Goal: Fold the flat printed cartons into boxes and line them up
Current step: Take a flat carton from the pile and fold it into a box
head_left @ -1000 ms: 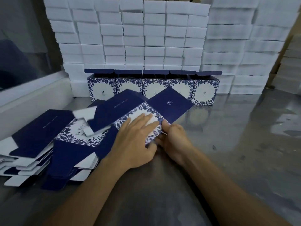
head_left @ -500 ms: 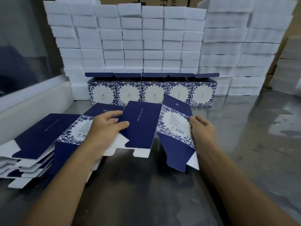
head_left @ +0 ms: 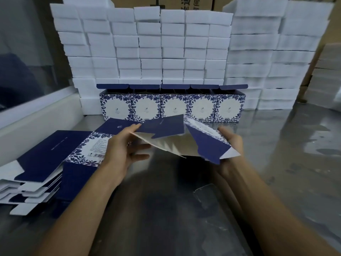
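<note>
Carton (head_left: 166, 129): half-opened, held above table (head_left: 276, 163), between both hands.
Left hand (head_left: 122, 146): pinches carton's left edge.
Right hand (head_left: 231, 143): grips right panel.
Folded boxes (head_left: 172, 106): row of five behind.
Flat stack (head_left: 46, 159): left.

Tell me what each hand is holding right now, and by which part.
Both hold one half-opened carton. The left hand pinches its dark blue panel at the left edge; the right hand grips the floral printed panel at the right side.

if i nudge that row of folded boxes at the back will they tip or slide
The folded boxes probably slide or topple easily: they look like thin, empty card with lids open. Standing side by side against the white stacks, they likely can't fall backward.
</note>
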